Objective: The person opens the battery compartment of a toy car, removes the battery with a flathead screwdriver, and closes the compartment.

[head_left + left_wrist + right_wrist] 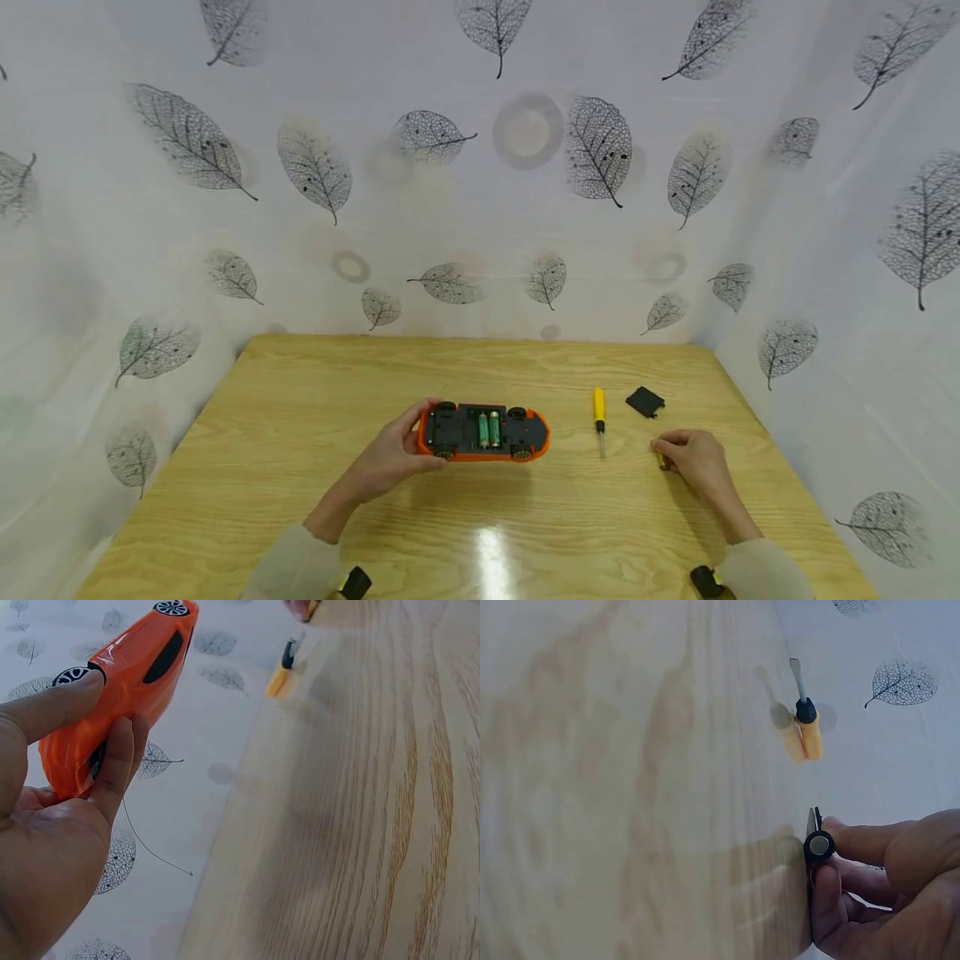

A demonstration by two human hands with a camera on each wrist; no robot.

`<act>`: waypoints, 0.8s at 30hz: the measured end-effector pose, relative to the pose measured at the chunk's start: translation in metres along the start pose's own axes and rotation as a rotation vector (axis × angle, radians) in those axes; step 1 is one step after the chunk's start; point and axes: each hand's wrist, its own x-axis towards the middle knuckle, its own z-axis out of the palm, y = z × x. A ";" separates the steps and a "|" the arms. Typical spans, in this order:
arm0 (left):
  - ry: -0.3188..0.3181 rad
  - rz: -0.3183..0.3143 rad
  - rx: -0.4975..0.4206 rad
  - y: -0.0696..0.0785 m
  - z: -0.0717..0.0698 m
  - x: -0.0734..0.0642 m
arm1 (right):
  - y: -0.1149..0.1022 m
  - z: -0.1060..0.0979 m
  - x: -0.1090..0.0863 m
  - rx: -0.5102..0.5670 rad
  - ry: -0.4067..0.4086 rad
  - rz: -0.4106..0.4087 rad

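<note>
My left hand [386, 458] grips one end of an orange toy car [139, 671] above the table, thumb on one side and fingers on the other. The car's dark underside [452, 427] faces the head camera. Two green batteries [489, 430] lie side by side in its uncovered compartment. Over at the right, my right hand [701, 460] pinches a battery [820, 845] at the tabletop; its round end faces the right wrist camera. A black battery cover [645, 402] lies just beyond that hand.
A flat-tipped screwdriver [599, 408] with a yellow handle lies between the car and the cover. The wooden table [300, 392] ends at a leaf-patterned curtain [480, 208]. A thin dark wire [150, 849] hangs below the car in the left wrist view.
</note>
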 end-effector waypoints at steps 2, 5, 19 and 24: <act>-0.001 0.001 0.001 0.000 0.000 0.000 | 0.000 0.000 0.000 -0.009 0.002 0.002; -0.001 -0.002 0.003 0.001 0.001 0.000 | -0.001 0.000 -0.001 -0.032 0.006 -0.003; -0.026 0.008 -0.011 -0.001 0.000 0.000 | -0.003 -0.003 -0.003 -0.022 -0.009 0.010; -0.012 0.001 -0.006 0.000 0.000 -0.001 | -0.004 -0.006 -0.005 0.041 -0.029 0.045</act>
